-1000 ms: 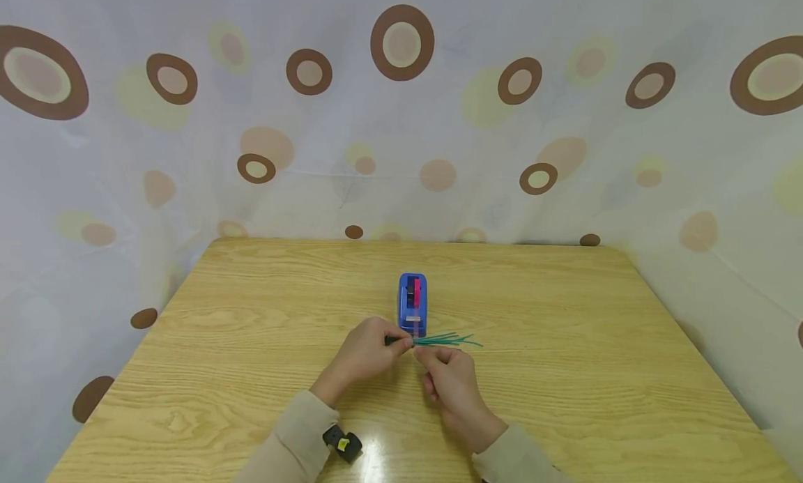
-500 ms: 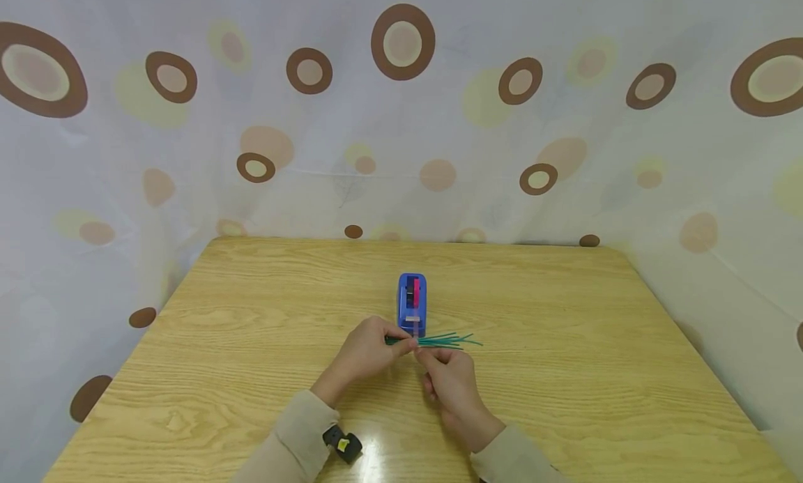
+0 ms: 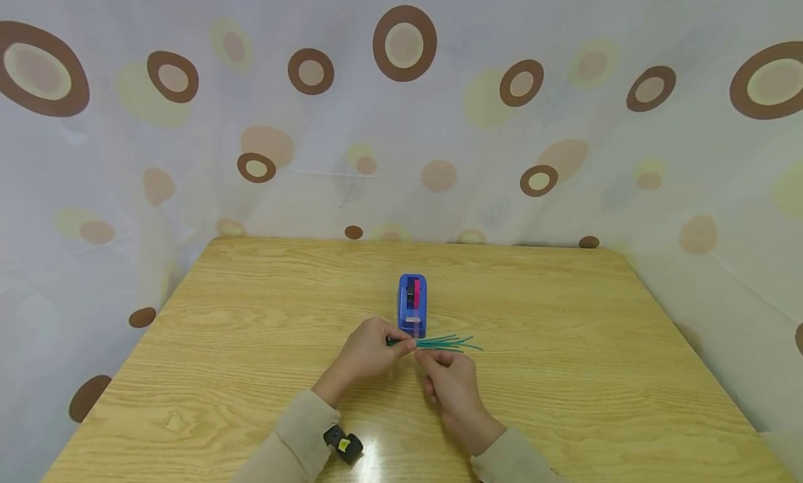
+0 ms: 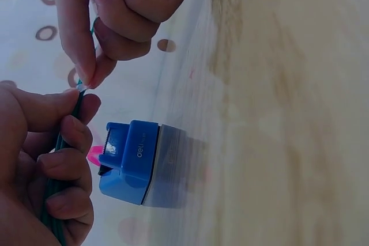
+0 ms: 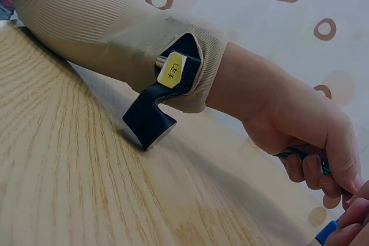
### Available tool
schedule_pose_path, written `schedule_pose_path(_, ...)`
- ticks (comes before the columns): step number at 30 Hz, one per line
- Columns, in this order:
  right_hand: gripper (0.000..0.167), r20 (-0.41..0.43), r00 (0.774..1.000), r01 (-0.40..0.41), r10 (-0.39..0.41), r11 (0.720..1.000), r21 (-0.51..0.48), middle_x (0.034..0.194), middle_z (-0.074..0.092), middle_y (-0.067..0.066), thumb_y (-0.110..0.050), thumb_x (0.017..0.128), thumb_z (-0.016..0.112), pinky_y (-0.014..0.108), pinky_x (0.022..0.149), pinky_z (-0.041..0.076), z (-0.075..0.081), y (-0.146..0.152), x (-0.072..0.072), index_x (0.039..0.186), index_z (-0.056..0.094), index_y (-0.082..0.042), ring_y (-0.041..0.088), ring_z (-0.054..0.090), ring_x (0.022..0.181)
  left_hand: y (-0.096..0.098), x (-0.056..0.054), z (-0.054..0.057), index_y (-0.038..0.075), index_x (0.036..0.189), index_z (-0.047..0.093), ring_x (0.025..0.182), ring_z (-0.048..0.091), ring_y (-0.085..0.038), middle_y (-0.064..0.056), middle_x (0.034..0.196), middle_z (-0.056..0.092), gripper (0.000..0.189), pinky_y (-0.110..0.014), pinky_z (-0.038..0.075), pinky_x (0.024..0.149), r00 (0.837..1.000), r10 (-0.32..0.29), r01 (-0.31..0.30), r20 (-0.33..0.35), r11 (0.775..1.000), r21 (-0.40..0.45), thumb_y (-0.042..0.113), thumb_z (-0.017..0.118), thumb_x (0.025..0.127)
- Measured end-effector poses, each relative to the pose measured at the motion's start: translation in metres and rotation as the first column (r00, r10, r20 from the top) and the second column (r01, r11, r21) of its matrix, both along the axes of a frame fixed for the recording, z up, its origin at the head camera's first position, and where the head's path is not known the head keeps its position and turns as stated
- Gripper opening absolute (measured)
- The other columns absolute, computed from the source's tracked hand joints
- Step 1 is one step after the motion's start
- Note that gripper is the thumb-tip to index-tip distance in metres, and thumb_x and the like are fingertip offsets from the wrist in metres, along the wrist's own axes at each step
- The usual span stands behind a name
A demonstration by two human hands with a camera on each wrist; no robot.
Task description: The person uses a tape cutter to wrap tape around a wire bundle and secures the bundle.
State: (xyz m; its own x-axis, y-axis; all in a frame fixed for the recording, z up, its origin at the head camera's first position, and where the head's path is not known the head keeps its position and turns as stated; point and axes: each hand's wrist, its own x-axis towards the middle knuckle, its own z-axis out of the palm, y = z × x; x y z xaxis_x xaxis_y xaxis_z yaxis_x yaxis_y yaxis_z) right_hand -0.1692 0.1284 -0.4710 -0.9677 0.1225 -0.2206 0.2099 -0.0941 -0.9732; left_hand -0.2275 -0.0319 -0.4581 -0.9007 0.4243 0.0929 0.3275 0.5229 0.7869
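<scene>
My left hand (image 3: 370, 347) grips a bundle of thin green wire-like strands (image 3: 442, 342), whose loose ends fan out to the right. In the left wrist view, its fingers curl round the bundle (image 4: 53, 194). My right hand (image 3: 453, 389) meets it at the bundle, thumb and forefinger pinching a small clear piece of tape (image 4: 82, 87) against the strands. Behind both hands stands a blue tape dispenser (image 3: 403, 314) with a pink core. From it a strip of tape runs toward the fingertips. How far the tape wraps round the strands is hidden by the fingers.
Everything is over a wooden table (image 3: 564, 316). A white curtain with brown rings (image 3: 439, 204) hangs behind and at both sides. A black wrist mount (image 3: 343, 444) with a yellow label sticks out from the left sleeve.
The hands stay almost in place, holding the strands and tape. The bundle's loose ends tip down slightly; the dispenser has not moved.
</scene>
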Motion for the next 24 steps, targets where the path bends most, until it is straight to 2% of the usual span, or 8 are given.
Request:
schedule_pose_path(4,0.025,0.003,1.0,0.003,-0.003,1.0,-0.013,0.057,0.048,-0.001,-0.01,0.092,0.068,0.018,0.042,0.034,-0.001,0.0,0.0,0.103,0.068,0.013,0.007,0.041,0.046,0.0,0.0,-0.001,0.015,0.093,0.082,0.072,0.056,-0.004,0.004,0.098,0.074,0.014,-0.025,0.046,0.062,1.0,0.004,-0.004,-0.016,1.0,-0.01,0.025,0.072,0.092)
schedule_pose_path(11,0.021,0.027,0.999,-0.023,0.022,1.0,0.014,0.055,0.049,-0.001,-0.008,0.091,0.069,0.019,0.042,0.033,0.001,0.003,0.007,0.103,0.069,0.01,0.007,0.04,0.046,-0.001,-0.001,-0.001,0.014,0.095,0.081,0.071,0.056,-0.008,0.003,0.101,0.074,0.015,-0.027,0.043,0.058,1.0,0.027,-0.027,0.008,1.0,-0.015,0.026,0.072,0.092)
schedule_pose_path(17,0.023,0.038,0.998,-0.038,0.04,0.999,-0.037,0.06,0.05,-0.001,-0.011,0.091,0.071,0.019,0.044,0.035,0.014,0.005,0.012,0.102,0.069,0.008,0.007,0.041,0.049,-0.003,-0.001,-0.001,0.015,0.094,0.082,0.084,0.062,-0.006,0.004,0.1,0.074,0.015,-0.03,0.051,0.073,1.0,0.022,-0.022,-0.013,0.999,-0.025,0.027,0.073,0.091)
schedule_pose_path(21,0.023,0.028,0.999,-0.039,0.041,0.997,-0.059,0.068,0.059,0.002,-0.01,0.091,0.072,0.021,0.049,0.044,0.02,0.007,0.011,0.1,0.069,0.01,0.009,0.051,0.052,-0.003,-0.002,-0.003,0.015,0.094,0.082,0.079,0.06,-0.005,0.004,0.098,0.074,0.015,-0.029,0.05,0.071,1.0,0.011,-0.012,-0.026,0.999,-0.037,0.026,0.073,0.092)
schedule_pose_path(24,0.022,0.008,0.998,-0.064,0.065,0.995,-0.078,0.076,0.067,0.007,-0.006,0.092,0.069,0.025,0.056,0.053,0.025,0.009,0.01,0.102,0.068,0.013,0.013,0.062,0.058,-0.002,-0.002,-0.004,0.014,0.094,0.082,0.076,0.058,-0.006,0.005,0.097,0.074,0.015,-0.029,0.05,0.069,1.0,0.004,-0.005,-0.023,0.999,-0.043,0.026,0.072,0.092)
